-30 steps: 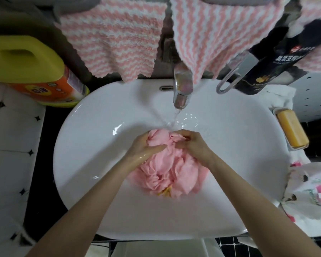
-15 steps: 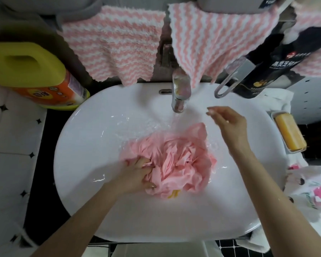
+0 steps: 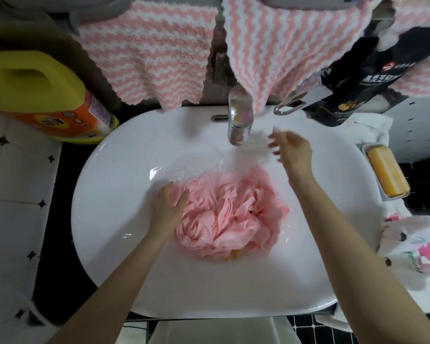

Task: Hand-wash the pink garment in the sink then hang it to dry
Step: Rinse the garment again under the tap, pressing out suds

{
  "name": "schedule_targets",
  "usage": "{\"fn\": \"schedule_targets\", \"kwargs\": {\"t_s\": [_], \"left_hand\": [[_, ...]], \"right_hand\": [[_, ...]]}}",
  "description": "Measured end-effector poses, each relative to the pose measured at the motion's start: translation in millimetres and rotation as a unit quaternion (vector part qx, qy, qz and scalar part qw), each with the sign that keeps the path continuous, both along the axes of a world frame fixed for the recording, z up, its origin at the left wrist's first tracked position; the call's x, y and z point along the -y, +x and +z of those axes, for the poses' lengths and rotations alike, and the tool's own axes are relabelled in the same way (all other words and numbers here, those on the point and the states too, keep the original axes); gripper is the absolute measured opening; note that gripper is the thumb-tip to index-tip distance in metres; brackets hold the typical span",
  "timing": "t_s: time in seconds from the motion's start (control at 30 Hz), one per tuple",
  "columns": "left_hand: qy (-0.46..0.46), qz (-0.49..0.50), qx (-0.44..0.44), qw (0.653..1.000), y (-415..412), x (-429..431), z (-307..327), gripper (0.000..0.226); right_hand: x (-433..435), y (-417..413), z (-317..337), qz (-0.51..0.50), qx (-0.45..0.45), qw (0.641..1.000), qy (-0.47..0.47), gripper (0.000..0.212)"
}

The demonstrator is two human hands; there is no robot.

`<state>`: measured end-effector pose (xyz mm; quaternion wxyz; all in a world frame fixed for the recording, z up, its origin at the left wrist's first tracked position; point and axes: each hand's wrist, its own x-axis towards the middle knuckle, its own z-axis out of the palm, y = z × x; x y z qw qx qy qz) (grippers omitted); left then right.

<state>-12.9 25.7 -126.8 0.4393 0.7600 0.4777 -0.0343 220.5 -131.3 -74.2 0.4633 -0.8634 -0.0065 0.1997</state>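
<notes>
A crumpled, wet pink garment lies in the middle of the white oval sink. My left hand presses flat on the garment's left edge with its fingers straight. My right hand hovers above the basin just right of the chrome tap, fingers loosely spread and blurred, holding nothing. Water runs from the tap into the sink behind the garment.
A yellow detergent jug lies at the sink's back left. Pink-and-white striped towels hang over the tap. A yellow soap bar sits in a dish at the right, above a floral cloth. A dark pouch leans at the back right.
Both hands let go of the bunched garment. The right hand rose toward the tap. The left hand moved to the garment's left edge, gripped it, then flattened. The garment spread out.
</notes>
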Motion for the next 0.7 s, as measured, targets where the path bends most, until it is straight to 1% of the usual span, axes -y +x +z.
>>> {"fn": "schedule_targets", "kwargs": {"t_s": [0.03, 0.07, 0.1, 0.13, 0.2, 0.23, 0.27, 0.33, 0.37, 0.43, 0.47, 0.5, 0.53, 0.57, 0.6, 0.63, 0.67, 0.7], "left_hand": [[-0.065, 0.014, 0.003, 0.998, 8, 1, -2, 0.056], [-0.107, 0.019, 0.008, 0.994, 16, 4, -2, 0.054], [-0.132, 0.021, 0.012, 0.991, 25, 6, -2, 0.052], [-0.154, 0.022, 0.007, 0.988, 35, 9, -1, 0.050], [-0.220, 0.034, -0.002, 0.975, 54, 13, 1, 0.053], [-0.258, 0.046, -0.003, 0.965, 63, 16, 2, 0.055], [-0.287, 0.059, -0.006, 0.956, 71, 19, 4, 0.055], [-0.324, 0.084, 0.016, 0.942, 83, 26, 10, 0.051], [-0.339, 0.099, 0.040, 0.935, 86, 27, 15, 0.048], [-0.377, 0.120, 0.083, 0.915, 85, 26, 28, 0.038], [-0.392, 0.114, 0.103, 0.907, 80, 23, 32, 0.035], [-0.394, 0.093, 0.118, 0.907, 74, 20, 38, 0.038], [-0.374, 0.042, 0.119, 0.919, 67, 17, 41, 0.045], [-0.334, -0.034, 0.098, 0.937, 58, 16, 47, 0.053], [-0.259, -0.132, 0.056, 0.955, 49, 18, 50, 0.067], [-0.151, -0.245, 0.004, 0.958, 39, 21, 52, 0.085], [-0.027, -0.355, -0.048, 0.933, 29, 23, 45, 0.104], [0.090, -0.437, -0.083, 0.891, 18, 26, 35, 0.118]], "right_hand": [[10, -11, -13, 0.027, -0.031, 0.997, -0.070, 0.034], [18, -26, -26, 0.059, -0.061, 0.987, -0.134, 0.039], [23, -40, -36, 0.086, -0.082, 0.979, -0.166, 0.046], [24, -55, -44, 0.103, -0.089, 0.977, -0.165, 0.053], [17, -75, -49, 0.120, -0.087, 0.982, -0.115, 0.062], [12, -78, -48, 0.116, -0.113, 0.984, -0.079, 0.063], [8, -76, -46, 0.099, -0.158, 0.982, -0.029, 0.060], [5, -67, -37, 0.064, -0.260, 0.960, 0.086, 0.050], [6, -64, -29, 0.056, -0.282, 0.951, 0.112, 0.050], [11, -63, -13, 0.045, -0.296, 0.945, 0.131, 0.051], [15, -65, -7, 0.046, -0.287, 0.947, 0.140, 0.054], [19, -69, -3, 0.053, -0.269, 0.949, 0.153, 0.058], [24, -74, -1, 0.070, -0.242, 0.955, 0.158, 0.058], [28, -79, 0, 0.092, -0.208, 0.963, 0.145, 0.052], [33, -85, -3, 0.126, -0.162, 0.973, 0.104, 0.042], [37, -93, -9, 0.183, -0.100, 0.978, 0.031, 0.035], [39, -102, -12, 0.261, -0.014, 0.963, -0.065, 0.043], [41, -109, -21, 0.338, 0.070, 0.927, -0.144, 0.059]]}}
